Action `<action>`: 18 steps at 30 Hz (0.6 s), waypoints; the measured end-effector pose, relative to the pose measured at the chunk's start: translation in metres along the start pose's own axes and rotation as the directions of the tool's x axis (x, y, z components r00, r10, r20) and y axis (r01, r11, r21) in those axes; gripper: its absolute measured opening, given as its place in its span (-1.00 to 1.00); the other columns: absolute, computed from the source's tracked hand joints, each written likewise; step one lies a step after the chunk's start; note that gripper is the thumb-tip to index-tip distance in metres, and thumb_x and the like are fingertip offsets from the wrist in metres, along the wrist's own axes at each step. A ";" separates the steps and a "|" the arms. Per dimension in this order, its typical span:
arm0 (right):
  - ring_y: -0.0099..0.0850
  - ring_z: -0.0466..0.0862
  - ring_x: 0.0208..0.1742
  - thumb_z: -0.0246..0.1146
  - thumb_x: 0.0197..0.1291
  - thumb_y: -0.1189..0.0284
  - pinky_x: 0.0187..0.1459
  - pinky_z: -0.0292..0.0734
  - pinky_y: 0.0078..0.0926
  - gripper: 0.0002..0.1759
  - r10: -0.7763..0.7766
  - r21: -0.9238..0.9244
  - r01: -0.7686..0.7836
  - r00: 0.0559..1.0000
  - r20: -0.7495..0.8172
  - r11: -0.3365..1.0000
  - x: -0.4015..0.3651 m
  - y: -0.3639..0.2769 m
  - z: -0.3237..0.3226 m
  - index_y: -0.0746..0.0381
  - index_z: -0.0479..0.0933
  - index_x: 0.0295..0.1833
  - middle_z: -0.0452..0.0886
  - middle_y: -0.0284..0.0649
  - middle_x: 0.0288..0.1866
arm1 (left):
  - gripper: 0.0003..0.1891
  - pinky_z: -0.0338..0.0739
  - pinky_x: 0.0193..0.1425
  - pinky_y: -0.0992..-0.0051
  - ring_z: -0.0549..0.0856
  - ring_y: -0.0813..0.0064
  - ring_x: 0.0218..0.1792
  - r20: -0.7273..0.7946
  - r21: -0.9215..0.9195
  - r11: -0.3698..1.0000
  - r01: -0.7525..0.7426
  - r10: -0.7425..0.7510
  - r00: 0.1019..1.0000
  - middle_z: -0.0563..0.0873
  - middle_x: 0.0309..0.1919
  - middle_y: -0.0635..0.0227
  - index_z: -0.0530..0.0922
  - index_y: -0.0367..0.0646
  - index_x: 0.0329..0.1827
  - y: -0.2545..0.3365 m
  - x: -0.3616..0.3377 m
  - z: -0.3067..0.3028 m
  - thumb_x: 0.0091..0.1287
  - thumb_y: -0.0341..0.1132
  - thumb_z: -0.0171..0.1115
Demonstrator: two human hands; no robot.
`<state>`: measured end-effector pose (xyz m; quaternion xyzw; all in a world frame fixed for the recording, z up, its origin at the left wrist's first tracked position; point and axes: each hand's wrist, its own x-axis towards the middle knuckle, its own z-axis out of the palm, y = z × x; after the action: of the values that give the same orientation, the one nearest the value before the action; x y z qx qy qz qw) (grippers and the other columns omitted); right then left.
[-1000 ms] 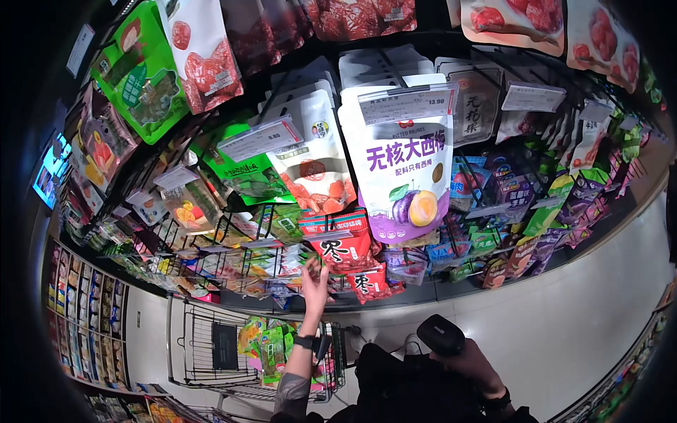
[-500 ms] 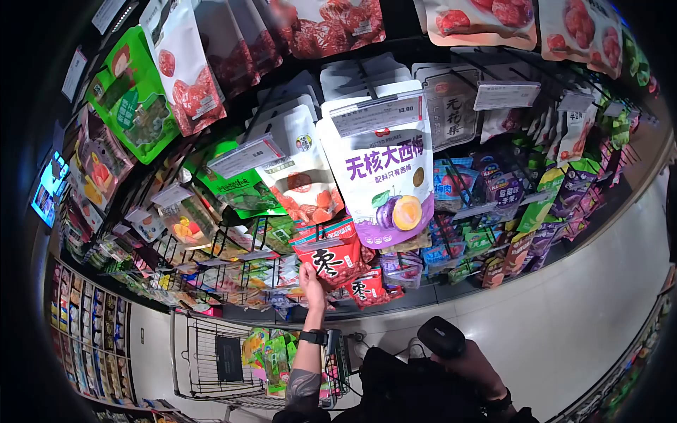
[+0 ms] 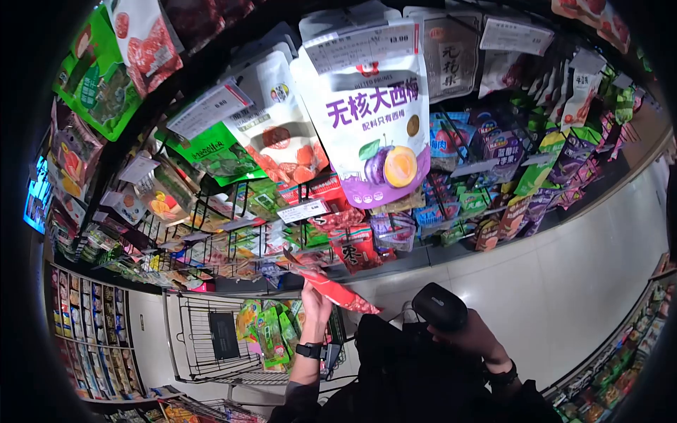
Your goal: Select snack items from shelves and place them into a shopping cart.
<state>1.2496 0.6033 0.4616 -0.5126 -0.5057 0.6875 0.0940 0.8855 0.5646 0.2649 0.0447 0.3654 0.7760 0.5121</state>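
Note:
My left hand (image 3: pixel 316 304) is closed on the edge of a red bag of dried jujubes (image 3: pixel 338 291). The bag is tilted almost edge-on and sits away from the rack, above the cart's right end. Another red jujube bag (image 3: pixel 357 249) hangs on the rack just beyond it. My right hand (image 3: pixel 471 337) is at the lower right, wrapped around a rounded black device (image 3: pixel 438 306) whose kind I cannot make out. A large white and purple pouch of pitted prunes (image 3: pixel 381 134) hangs from a hook straight ahead.
A wire shopping cart (image 3: pixel 204 331) stands at the lower left, with several green snack bags (image 3: pixel 271 331) inside. Metal hooks and price tags (image 3: pixel 303 211) stick out from the rack. More stocked shelves (image 3: pixel 92 331) stand at the left, and pale tiled floor (image 3: pixel 557 261) lies to the right.
My left hand has pulled the red jujube bag off its hook and drawn it down toward me. The view has shifted, so the rack sits higher. My right hand still grips the black device.

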 end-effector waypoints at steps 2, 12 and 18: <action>-0.59 0.65 -0.37 0.43 0.09 0.28 -0.25 0.54 -0.55 -0.65 0.025 -0.014 -0.024 0.998 0.054 1.000 -0.003 -0.013 -0.001 0.27 0.60 -0.09 0.68 -0.31 -0.39 | -0.85 0.41 -0.10 0.52 0.49 0.51 -0.36 0.422 -0.284 0.942 0.179 -0.045 0.905 0.51 -0.44 0.44 0.46 -0.14 -0.18 -0.004 -0.021 0.034 0.44 -0.30 -0.06; -0.50 0.68 -0.38 0.44 0.07 0.24 -0.23 0.57 -0.52 -0.50 0.174 -0.287 -0.087 0.941 0.292 0.954 -0.015 -0.042 -0.002 0.24 0.53 0.08 0.69 -0.21 -0.32 | -0.85 0.26 0.04 0.51 0.47 0.64 -0.35 0.696 -0.364 0.888 0.280 0.060 0.715 0.52 -0.56 0.58 0.37 -0.07 -0.23 0.014 -0.059 0.126 0.49 -0.27 -0.13; -0.34 0.66 0.03 0.44 0.08 0.29 0.10 0.50 -0.43 -0.49 -0.210 -0.173 0.293 0.899 0.385 0.940 -0.020 -0.036 0.007 0.24 0.51 0.12 0.67 -0.13 -0.01 | -0.86 0.26 0.03 0.51 0.49 0.63 -0.36 0.699 -0.390 0.870 0.301 0.066 0.712 0.55 -0.55 0.57 0.35 -0.07 -0.24 0.021 -0.070 0.147 0.50 -0.29 -0.15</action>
<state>1.2391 0.6032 0.5015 -0.3147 -0.6517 0.6895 0.0289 0.9679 0.5793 0.4060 0.1798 -0.0535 0.7316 0.6555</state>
